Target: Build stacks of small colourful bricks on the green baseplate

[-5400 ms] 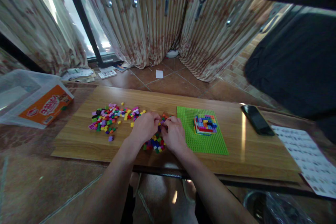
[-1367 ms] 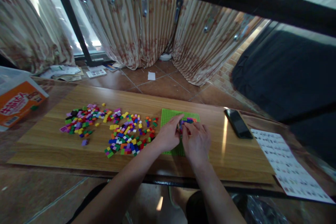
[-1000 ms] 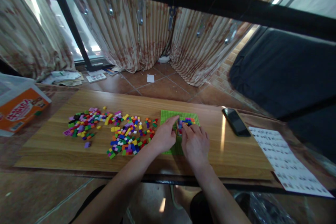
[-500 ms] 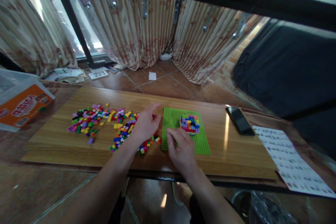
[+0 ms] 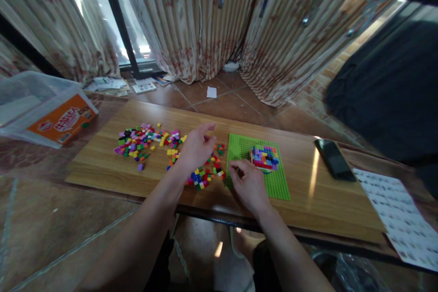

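Observation:
My left hand [image 5: 198, 148] hovers over the right-hand heap of loose toy bricks [image 5: 197, 179], its fingers stretched out and apart, covering part of the heap. Fingers curled into a pinch, my right hand [image 5: 249, 182] is over the left part of the green baseplate [image 5: 278, 188]. Whatever may be between those fingertips is too small to make out. Just beyond the right hand, a small block-shaped build of many-coloured bricks [image 5: 265, 159] stands on the plate, with a red row along its near side.
Another heap of bricks [image 5: 137, 139] lies farther left on the wooden board [image 5: 112, 182]. A clear plastic box [image 5: 44, 105] with an orange label stands at the far left. To the right are a black phone [image 5: 334, 159] and a printed sheet [image 5: 393, 212].
The view has turned left, so the table things appear farther right. Relative to the baseplate, both hands have shifted slightly left. The brick build keeps its place on the plate.

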